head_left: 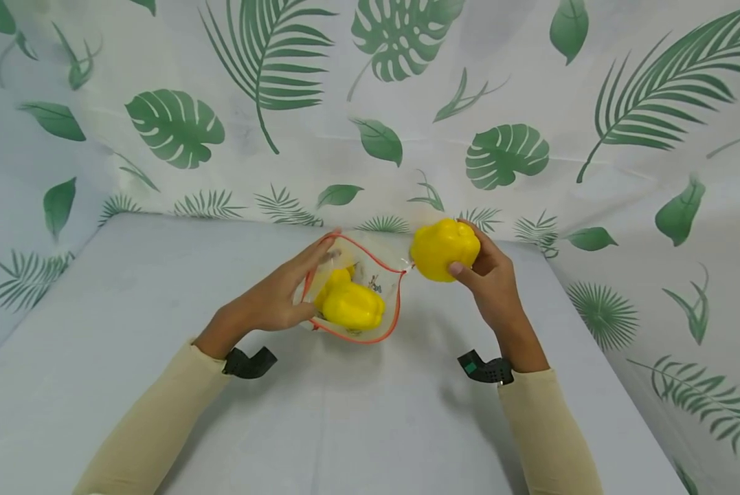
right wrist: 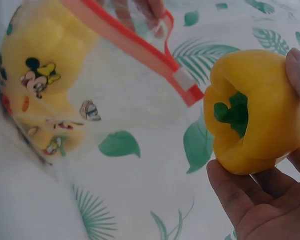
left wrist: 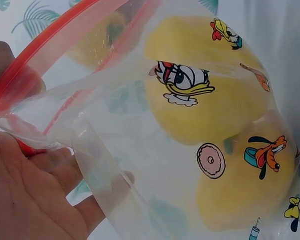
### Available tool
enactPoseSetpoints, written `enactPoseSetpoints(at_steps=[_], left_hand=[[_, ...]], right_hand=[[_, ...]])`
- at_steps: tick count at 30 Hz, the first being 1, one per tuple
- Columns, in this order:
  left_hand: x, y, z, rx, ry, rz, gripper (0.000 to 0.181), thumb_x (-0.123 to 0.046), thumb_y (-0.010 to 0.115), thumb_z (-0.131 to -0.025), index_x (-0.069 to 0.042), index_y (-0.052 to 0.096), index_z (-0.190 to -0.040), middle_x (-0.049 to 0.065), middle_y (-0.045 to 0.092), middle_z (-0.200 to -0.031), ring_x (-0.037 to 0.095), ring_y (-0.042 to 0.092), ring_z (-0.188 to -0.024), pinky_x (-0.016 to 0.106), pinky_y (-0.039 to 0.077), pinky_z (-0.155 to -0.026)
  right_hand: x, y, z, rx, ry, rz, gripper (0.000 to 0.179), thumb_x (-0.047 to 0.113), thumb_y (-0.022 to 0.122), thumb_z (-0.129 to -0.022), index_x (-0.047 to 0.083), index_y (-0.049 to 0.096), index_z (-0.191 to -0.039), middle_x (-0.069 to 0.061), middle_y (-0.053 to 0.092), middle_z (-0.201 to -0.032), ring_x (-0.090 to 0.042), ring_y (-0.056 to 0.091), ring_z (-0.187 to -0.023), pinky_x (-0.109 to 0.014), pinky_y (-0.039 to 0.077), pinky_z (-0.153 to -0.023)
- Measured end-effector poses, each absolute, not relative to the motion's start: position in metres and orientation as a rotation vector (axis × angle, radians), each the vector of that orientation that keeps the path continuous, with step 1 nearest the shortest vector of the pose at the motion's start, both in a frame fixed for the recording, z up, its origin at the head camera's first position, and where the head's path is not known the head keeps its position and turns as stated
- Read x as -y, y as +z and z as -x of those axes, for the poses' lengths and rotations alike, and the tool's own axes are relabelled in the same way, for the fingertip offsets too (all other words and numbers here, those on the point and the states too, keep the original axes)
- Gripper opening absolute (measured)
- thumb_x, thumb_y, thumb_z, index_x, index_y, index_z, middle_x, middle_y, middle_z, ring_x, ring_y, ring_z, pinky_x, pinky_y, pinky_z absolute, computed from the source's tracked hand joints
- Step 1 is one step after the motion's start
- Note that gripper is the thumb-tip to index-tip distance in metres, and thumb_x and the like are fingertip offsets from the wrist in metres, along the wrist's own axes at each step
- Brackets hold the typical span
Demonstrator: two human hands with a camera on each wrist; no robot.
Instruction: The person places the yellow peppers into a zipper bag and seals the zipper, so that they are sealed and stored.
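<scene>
A clear zip bag [head_left: 370, 265] with a red-orange rim and printed cartoon figures stands with its mouth spread. My left hand [head_left: 283, 292] grips the bag's left edge, its thumb at the near rim and its fingers along the far side. Inside lie two yellow bell peppers [head_left: 354, 306], seen through the plastic in the left wrist view. Just right of the bag's mouth, my right hand [head_left: 490, 275] holds another yellow bell pepper [head_left: 445, 249] between thumb and fingers. Its green stem [right wrist: 234, 114] faces the bag in the right wrist view.
The bag is over a pale table [head_left: 357, 412], near its back edge. Behind and to the sides hangs a white cloth [head_left: 419, 137] printed with green leaves. Each wrist wears a black camera band [head_left: 249, 363].
</scene>
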State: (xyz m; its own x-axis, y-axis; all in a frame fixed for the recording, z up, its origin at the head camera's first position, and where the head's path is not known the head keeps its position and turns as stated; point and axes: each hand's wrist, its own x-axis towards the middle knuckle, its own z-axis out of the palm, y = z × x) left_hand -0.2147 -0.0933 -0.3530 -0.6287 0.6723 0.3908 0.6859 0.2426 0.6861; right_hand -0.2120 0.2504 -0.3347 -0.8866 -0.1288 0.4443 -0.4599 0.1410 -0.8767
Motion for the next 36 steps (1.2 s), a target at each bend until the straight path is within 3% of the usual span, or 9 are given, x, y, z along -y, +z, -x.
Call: enactPoseSetpoints(at_steps=[9,18,25,31,36], left_hand=[[0.094,-0.353,0.215,2.45,-1.363,1.358,0.097,0.002,0.053,-0.075,-0.007,0.002,-0.156,0.003,0.002,-0.162,0.027,0.033,-0.138,0.049,0.03,-0.109],[0.094,-0.355,0.216,2.446,-1.37,1.361,0.098,0.006,0.055,-0.075,-0.008,0.001,-0.157,0.002,0.001,-0.163,0.026,0.032,-0.139,0.049,0.03,-0.108],[0.094,-0.355,0.216,2.44,-1.375,1.364,0.097,0.006,0.056,-0.076,-0.006,0.002,-0.156,0.003,0.002,-0.162,0.026,0.032,-0.139,0.05,0.031,-0.107],[0.093,-0.354,0.214,2.459,-1.39,1.348,0.099,0.007,0.057,-0.075,-0.007,0.003,-0.157,0.001,0.002,-0.162,0.027,0.032,-0.139,0.05,0.031,-0.108],[0.091,-0.354,0.213,2.477,-1.386,1.351,0.098,0.005,0.056,-0.075,-0.008,0.003,-0.157,0.002,0.002,-0.162,0.027,0.033,-0.138,0.05,0.029,-0.109]], right_hand=[[-0.235,-0.329,0.199,2.125,1.858,-0.673,0.062,0.006,0.063,-0.092,0.01,0.039,-0.149,-0.015,0.048,-0.136,-0.028,0.056,-0.109,-0.03,0.048,-0.092],[-0.218,-0.334,0.189,2.101,1.964,-0.924,0.073,0.035,0.071,-0.086,0.006,0.041,-0.146,-0.014,0.051,-0.132,-0.028,0.058,-0.106,-0.035,0.051,-0.089],[-0.212,-0.339,0.189,2.115,2.002,-1.076,0.071,0.034,0.072,-0.086,0.004,0.044,-0.145,-0.011,0.055,-0.131,-0.026,0.059,-0.103,-0.038,0.052,-0.088],[-0.205,-0.342,0.186,2.227,1.928,-1.173,0.08,0.035,0.073,-0.083,-0.001,0.039,-0.146,-0.011,0.053,-0.136,-0.027,0.058,-0.111,-0.038,0.049,-0.093],[-0.2,-0.347,0.187,2.373,1.757,-1.224,0.078,0.024,0.074,-0.083,-0.003,0.038,-0.146,-0.01,0.049,-0.141,-0.026,0.054,-0.119,-0.037,0.044,-0.1]])
